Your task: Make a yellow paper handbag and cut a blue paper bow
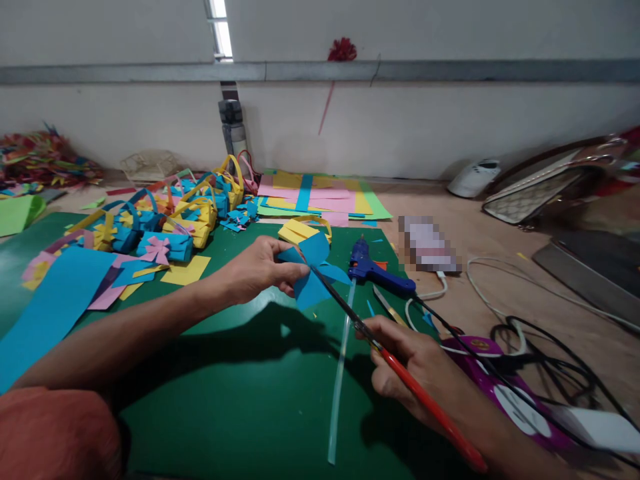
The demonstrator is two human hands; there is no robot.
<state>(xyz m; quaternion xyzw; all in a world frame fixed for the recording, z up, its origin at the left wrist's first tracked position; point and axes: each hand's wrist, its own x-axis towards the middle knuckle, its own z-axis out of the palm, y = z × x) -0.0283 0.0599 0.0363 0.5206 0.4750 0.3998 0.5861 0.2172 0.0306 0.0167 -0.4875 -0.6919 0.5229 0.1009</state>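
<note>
Between the thumb and fingers of my left hand (265, 268) is a piece of blue paper (315, 250), cut into petal-like lobes. My right hand (407, 360) is closed around scissors with red handles (425, 397). The blades reach up and left into the paper, close to my left fingertips. Both hands are above a green cutting mat (225, 413). A small yellow paper basket (300, 231) sits just behind the blue paper. To its right lies a blue glue gun (380, 270), with a clear glue stick (340, 387) running from it toward me.
Several small paper baskets (165, 247) stand at the left, beside a long blue paper strip (55, 313). Stacked coloured paper (325, 193) lies at the back. A craft knife (390, 305), a phone (429, 245), cables and a purple power strip (520, 400) are at the right.
</note>
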